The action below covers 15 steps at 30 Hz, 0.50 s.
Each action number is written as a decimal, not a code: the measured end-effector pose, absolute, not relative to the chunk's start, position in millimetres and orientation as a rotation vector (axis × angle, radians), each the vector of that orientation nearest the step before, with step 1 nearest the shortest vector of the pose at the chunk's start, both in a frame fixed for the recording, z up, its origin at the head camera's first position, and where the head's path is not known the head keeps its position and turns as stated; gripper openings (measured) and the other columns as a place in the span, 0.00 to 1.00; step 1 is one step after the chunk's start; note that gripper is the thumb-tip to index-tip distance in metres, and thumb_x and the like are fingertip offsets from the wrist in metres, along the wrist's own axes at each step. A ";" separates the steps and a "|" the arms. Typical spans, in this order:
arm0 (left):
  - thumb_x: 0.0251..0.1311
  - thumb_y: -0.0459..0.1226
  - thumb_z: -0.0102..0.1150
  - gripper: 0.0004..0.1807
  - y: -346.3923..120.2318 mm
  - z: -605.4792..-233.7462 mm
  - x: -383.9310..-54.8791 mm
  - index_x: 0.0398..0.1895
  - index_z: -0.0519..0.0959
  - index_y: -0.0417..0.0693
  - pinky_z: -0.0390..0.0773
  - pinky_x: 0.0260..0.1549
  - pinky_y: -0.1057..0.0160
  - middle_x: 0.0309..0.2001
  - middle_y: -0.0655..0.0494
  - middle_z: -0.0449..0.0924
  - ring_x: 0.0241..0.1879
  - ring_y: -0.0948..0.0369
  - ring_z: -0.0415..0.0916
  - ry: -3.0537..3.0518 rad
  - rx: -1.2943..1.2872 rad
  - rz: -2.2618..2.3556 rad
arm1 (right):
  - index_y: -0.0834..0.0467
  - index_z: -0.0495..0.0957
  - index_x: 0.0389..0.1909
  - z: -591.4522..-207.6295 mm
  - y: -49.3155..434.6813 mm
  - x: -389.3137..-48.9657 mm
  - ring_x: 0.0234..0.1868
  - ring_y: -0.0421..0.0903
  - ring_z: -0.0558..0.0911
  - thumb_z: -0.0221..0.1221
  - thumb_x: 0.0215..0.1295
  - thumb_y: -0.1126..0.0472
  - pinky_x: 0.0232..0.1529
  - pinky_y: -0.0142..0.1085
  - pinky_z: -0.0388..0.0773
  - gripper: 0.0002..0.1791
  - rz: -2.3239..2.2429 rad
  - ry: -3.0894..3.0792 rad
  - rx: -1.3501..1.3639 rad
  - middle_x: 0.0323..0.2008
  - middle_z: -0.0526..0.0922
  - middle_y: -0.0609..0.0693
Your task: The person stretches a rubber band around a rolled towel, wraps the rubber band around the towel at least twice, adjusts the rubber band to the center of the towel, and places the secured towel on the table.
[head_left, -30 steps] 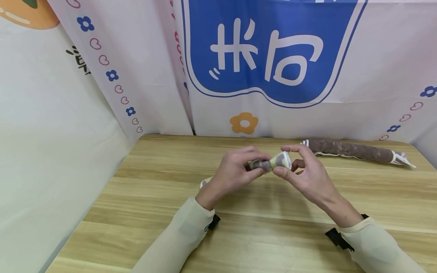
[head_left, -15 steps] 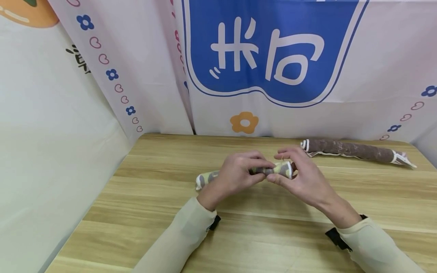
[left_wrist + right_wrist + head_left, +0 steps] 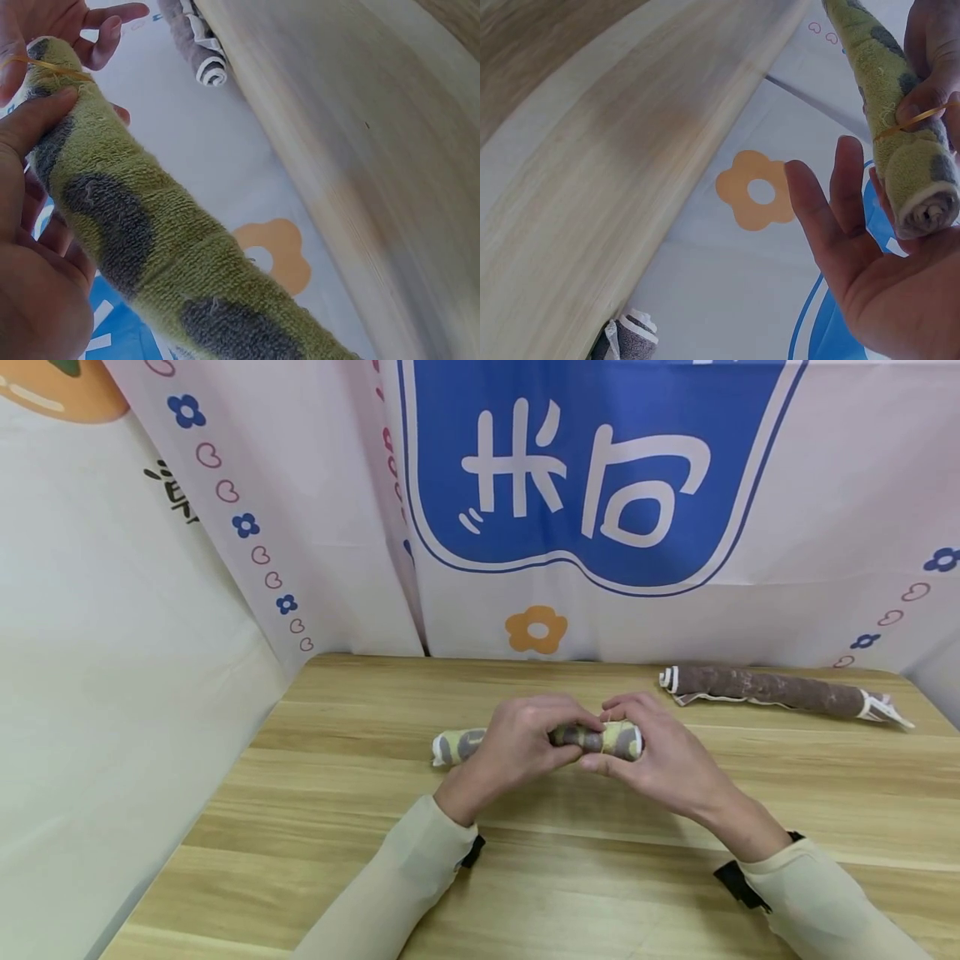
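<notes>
A rolled towel (image 3: 622,740), yellow-green with grey patches, lies between both hands over the table. My left hand (image 3: 525,739) grips the roll near its right part, thumb pressed on the terry cloth in the left wrist view. A thin yellow rubber band (image 3: 56,69) crosses the roll close to its right end. My right hand (image 3: 663,760) is around that end, its thumb and forefinger at the band, which runs off taut to one side in the right wrist view (image 3: 919,122). Its other fingers (image 3: 825,217) stand extended, off the roll.
A brown rolled towel (image 3: 772,689) with white edges lies at the back right of the wooden table (image 3: 570,877). Behind the table hangs a white printed cloth (image 3: 480,610) with a blue emblem, and another white cloth (image 3: 112,693) hangs at the left.
The towel roll's right end has come down and levelled, and its left end now shows beyond my left wrist. My right hand has moved slightly left and lower, bringing the rubber band further along the roll.
</notes>
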<state>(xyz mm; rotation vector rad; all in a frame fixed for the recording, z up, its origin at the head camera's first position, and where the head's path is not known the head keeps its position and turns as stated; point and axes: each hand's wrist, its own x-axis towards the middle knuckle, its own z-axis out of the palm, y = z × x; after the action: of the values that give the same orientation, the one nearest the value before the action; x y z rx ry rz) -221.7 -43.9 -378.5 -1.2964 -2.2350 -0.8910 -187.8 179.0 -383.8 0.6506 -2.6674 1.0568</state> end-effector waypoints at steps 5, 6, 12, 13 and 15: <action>0.54 0.28 0.81 0.17 -43.2 -380.4 -221.4 0.47 0.89 0.49 0.79 0.50 0.71 0.46 0.59 0.90 0.49 0.63 0.86 -2.210 -1.304 -0.888 | 0.56 0.83 0.52 -384.5 178.8 -188.4 0.57 0.56 0.81 0.79 0.57 0.43 0.54 0.58 0.78 0.29 1.035 -2.672 0.647 0.60 0.79 0.53; 0.54 0.28 0.81 0.17 -43.2 -380.6 -221.3 0.47 0.89 0.49 0.79 0.50 0.71 0.47 0.59 0.90 0.49 0.64 0.86 -2.205 -1.309 -0.888 | 0.55 0.83 0.52 -384.7 178.8 -188.5 0.57 0.56 0.82 0.79 0.57 0.43 0.54 0.59 0.78 0.29 1.030 -2.673 0.645 0.60 0.79 0.53; 0.55 0.29 0.80 0.17 -41.6 -382.0 -222.3 0.48 0.90 0.49 0.79 0.48 0.74 0.47 0.58 0.90 0.47 0.64 0.87 -2.178 -1.342 -0.894 | 0.56 0.83 0.50 -385.2 178.9 -188.8 0.57 0.58 0.82 0.80 0.56 0.43 0.56 0.61 0.78 0.29 1.010 -2.670 0.638 0.59 0.80 0.54; 0.55 0.29 0.81 0.17 -41.3 -382.2 -222.4 0.48 0.90 0.49 0.79 0.47 0.74 0.46 0.58 0.91 0.46 0.64 0.87 -2.176 -1.345 -0.894 | 0.57 0.83 0.51 -385.1 178.9 -188.7 0.57 0.58 0.82 0.80 0.56 0.43 0.56 0.61 0.78 0.29 1.009 -2.668 0.639 0.59 0.80 0.54; 0.55 0.30 0.81 0.17 -41.0 -382.3 -222.3 0.48 0.90 0.49 0.78 0.45 0.74 0.46 0.58 0.91 0.44 0.64 0.87 -2.173 -1.351 -0.890 | 0.57 0.83 0.51 -385.3 179.0 -188.5 0.57 0.59 0.82 0.80 0.56 0.44 0.56 0.61 0.78 0.30 1.006 -2.666 0.637 0.59 0.80 0.54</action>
<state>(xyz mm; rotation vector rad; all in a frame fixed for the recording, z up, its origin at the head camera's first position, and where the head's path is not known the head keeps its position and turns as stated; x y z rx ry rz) -222.3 -41.0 -382.3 -1.3508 -2.1729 -0.8901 -188.5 179.0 -385.3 0.6374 -2.6665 1.0058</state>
